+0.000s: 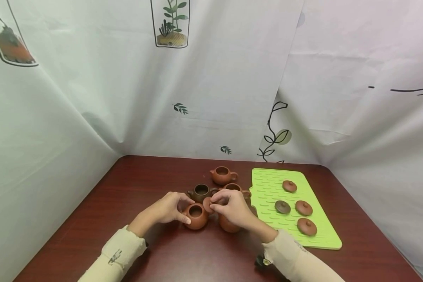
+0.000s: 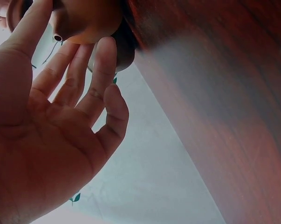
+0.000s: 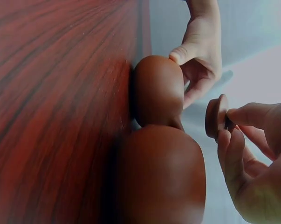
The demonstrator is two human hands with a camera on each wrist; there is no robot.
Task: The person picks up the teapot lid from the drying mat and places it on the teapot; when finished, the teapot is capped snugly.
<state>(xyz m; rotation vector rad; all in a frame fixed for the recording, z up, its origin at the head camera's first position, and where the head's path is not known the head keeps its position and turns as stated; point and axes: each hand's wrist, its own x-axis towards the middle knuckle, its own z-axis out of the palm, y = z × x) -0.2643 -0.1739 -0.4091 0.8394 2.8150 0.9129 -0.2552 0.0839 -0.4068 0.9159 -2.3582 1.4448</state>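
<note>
My left hand (image 1: 167, 209) holds an open reddish-brown clay teapot (image 1: 199, 224) between thumb and fingers, its spout (image 2: 61, 28) pointing toward the palm in the left wrist view. With thumb and fingertips, my right hand (image 1: 235, 209) pinches a round clay lid (image 3: 212, 119) by its knob. That lid is tilted and apart from the teapot, just above its right side. Another reddish teapot (image 3: 161, 179) stands close against the held one, partly hidden under the right hand in the head view. Behind the hands is a dark brown lidless teapot (image 1: 200, 192).
Two more reddish lidless teapots stand farther back, one behind the right hand and one rearmost teapot (image 1: 220, 178). On the right lies a green ridged mat (image 1: 268, 184) bearing several lids, one of them a dark lid (image 1: 282, 206). White printed cloth (image 1: 211, 98) hangs around the table.
</note>
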